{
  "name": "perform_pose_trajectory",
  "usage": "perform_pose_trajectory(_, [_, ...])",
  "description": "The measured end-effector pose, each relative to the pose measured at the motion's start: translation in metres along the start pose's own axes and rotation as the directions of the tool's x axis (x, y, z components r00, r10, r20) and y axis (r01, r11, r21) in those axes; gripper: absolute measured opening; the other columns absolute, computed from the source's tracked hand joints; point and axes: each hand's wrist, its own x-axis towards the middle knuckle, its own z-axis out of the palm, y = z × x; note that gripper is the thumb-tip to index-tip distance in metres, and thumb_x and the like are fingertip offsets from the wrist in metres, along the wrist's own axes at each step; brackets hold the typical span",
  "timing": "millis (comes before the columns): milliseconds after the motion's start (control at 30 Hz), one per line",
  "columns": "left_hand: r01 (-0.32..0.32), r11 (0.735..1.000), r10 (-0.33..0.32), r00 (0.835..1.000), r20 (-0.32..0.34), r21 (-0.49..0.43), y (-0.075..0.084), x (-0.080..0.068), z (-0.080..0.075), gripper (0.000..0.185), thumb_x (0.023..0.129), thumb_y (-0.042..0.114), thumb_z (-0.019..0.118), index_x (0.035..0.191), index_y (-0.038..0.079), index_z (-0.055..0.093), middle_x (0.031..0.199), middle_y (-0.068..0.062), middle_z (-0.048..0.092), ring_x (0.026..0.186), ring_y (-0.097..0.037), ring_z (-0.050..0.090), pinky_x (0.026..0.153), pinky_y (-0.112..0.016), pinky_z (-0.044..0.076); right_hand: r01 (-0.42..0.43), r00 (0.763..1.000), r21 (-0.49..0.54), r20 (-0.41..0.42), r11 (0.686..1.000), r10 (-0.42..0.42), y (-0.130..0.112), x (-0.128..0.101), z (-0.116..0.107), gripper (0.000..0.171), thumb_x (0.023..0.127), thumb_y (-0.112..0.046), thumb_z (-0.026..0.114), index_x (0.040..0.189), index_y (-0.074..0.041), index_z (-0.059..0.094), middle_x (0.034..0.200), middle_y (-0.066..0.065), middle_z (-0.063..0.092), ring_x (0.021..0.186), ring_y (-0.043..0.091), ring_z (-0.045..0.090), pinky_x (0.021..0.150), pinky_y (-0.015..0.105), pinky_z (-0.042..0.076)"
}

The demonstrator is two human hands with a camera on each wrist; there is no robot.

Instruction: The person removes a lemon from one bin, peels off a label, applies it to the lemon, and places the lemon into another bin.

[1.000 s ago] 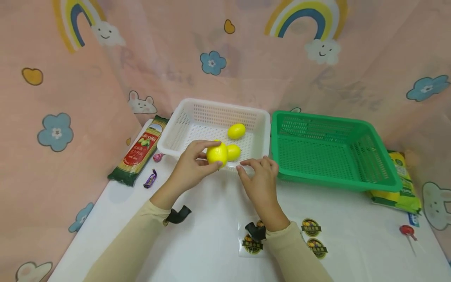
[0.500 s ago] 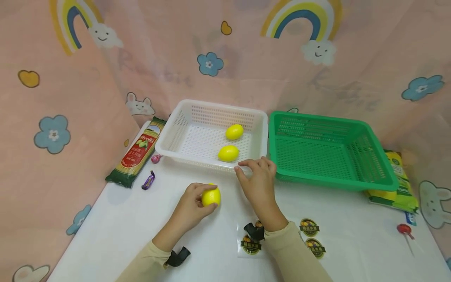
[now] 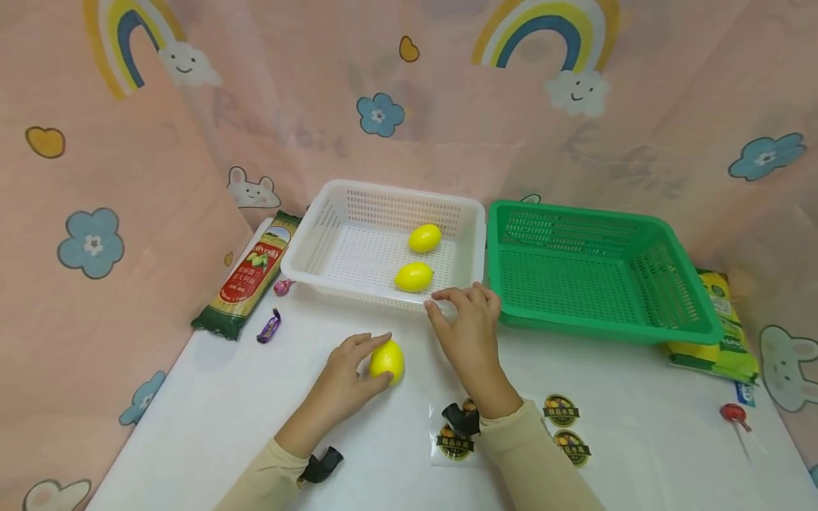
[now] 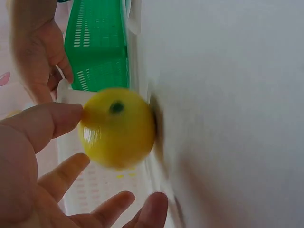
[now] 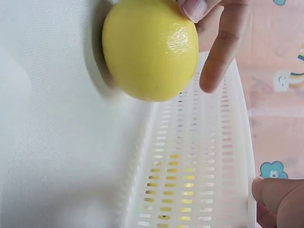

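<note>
On the white table a yellow lemon [image 3: 387, 362] rests before the white basket [image 3: 358, 287]. My left hand [image 3: 345, 376] is beside it, thumb and forefinger spread at its sides. In the left wrist view the lemon [image 4: 118, 130] shows a dark green spot at one end; one fingertip is right at its skin and the other fingers [image 4: 64, 175] stand away from it. With thumb and forefinger my right hand [image 3: 469, 330] pinches the front rim of the white basket near its right corner. Two more lemons [image 3: 414, 277] lie inside that basket.
A green basket [image 3: 607, 330] stands right of the white one, with a yellow-green packet [image 3: 735, 341] beyond it. At left are a spaghetti pack [image 3: 249, 280] and a purple wrapped candy [image 3: 269, 326]. Round stickers [image 3: 562, 411] lie by the right forearm; a red lollipop [image 3: 733, 413] lies far right.
My left hand has carried the lemon from above the white basket's front down to the table, then its fingers have spread from it. The right hand has stayed at the rim.
</note>
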Motion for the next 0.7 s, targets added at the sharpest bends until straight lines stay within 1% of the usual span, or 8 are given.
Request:
perform_pose_trajectory(100, [0.008,0.998,-0.006,0.999,-0.052,0.055,0.004,-0.005,-0.003,0.066,0.091,0.022,0.084,0.153,0.025,0.059,0.158,-0.017,0.046,0.140,-0.046,0.043,0.103,-0.069,0.047,-0.001,0.999,-0.003,0.046,1.000,0.001,0.001,0.001,-0.007,0.025,0.100,-0.032,0.077,0.117,-0.013,0.080,0.121,0.015,0.062,0.146,0.043,0.031,0.116,0.061,0.034])
perform_pose_trajectory(167, [-0.002,0.998,0.011,0.992,-0.129,0.065,0.009,-0.011,-0.004,0.064,0.092,0.020,0.083,0.151,0.023,0.060,0.158,-0.016,0.046,0.139,-0.043,0.042,0.103,-0.067,0.047,0.008,0.997,0.016,0.074,1.000,-0.009,0.003,0.000,-0.015,0.027,0.101,-0.032,0.075,0.120,-0.013,0.079,0.126,0.013,0.062,0.143,0.042,0.034,0.114,0.061,0.035])
perform_pose_trajectory(300, [-0.084,0.994,0.101,0.949,-0.300,0.068,0.025,-0.029,0.007,0.052,0.089,0.012,0.085,0.138,0.018,0.069,0.149,-0.011,0.053,0.131,-0.035,0.049,0.098,-0.056,0.052,0.019,0.996,0.081,0.085,0.996,-0.026,0.009,-0.007,-0.034,0.027,0.101,-0.029,0.074,0.122,-0.012,0.078,0.133,0.010,0.062,0.138,0.039,0.042,0.111,0.061,0.039])
perform_pose_trajectory(367, [-0.146,0.985,0.168,0.934,-0.315,0.092,0.033,-0.038,0.019,0.044,0.088,0.012,0.086,0.130,0.017,0.074,0.142,-0.009,0.058,0.126,-0.031,0.053,0.097,-0.052,0.054,0.025,0.997,0.094,0.076,0.995,-0.032,0.014,-0.013,-0.041,0.026,0.101,-0.028,0.075,0.121,-0.012,0.078,0.133,0.009,0.062,0.135,0.038,0.046,0.109,0.061,0.041])
perform_pose_trajectory(433, [-0.201,0.973,0.224,0.942,-0.249,0.116,0.039,-0.047,0.032,0.038,0.087,0.014,0.086,0.123,0.017,0.076,0.135,-0.006,0.063,0.121,-0.027,0.058,0.097,-0.049,0.055,0.030,0.997,0.100,0.066,0.995,-0.036,0.019,-0.020,-0.046,0.025,0.100,-0.026,0.075,0.121,-0.011,0.078,0.133,0.010,0.063,0.133,0.037,0.048,0.108,0.061,0.042])
perform_pose_trajectory(500, [-0.226,0.962,0.246,0.960,-0.132,0.154,0.042,-0.053,0.045,0.033,0.090,0.019,0.086,0.121,0.018,0.077,0.132,-0.005,0.065,0.120,-0.025,0.059,0.098,-0.048,0.055,0.027,0.997,0.106,0.064,0.994,-0.034,0.023,-0.026,-0.050,0.025,0.100,-0.025,0.076,0.120,-0.010,0.078,0.131,0.011,0.063,0.130,0.036,0.050,0.105,0.061,0.043])
perform_pose_trajectory(600, [-0.226,0.946,0.223,0.974,0.042,0.232,0.042,-0.056,0.061,0.036,0.091,0.027,0.086,0.124,0.020,0.077,0.138,-0.010,0.063,0.126,-0.030,0.055,0.102,-0.051,0.052,0.028,0.997,0.113,0.069,0.993,-0.036,0.030,-0.037,-0.054,0.024,0.100,-0.022,0.076,0.120,-0.008,0.078,0.131,0.013,0.064,0.128,0.036,0.052,0.104,0.061,0.043])
perform_pose_trajectory(700, [-0.215,0.923,0.179,0.974,0.140,0.319,0.040,-0.055,0.070,0.049,0.089,0.038,0.086,0.134,0.024,0.073,0.151,-0.018,0.053,0.133,-0.038,0.047,0.103,-0.056,0.047,0.012,0.996,0.117,0.090,0.993,-0.022,0.035,-0.048,-0.058,0.024,0.100,-0.020,0.076,0.120,-0.008,0.078,0.131,0.014,0.064,0.128,0.036,0.053,0.105,0.061,0.043])
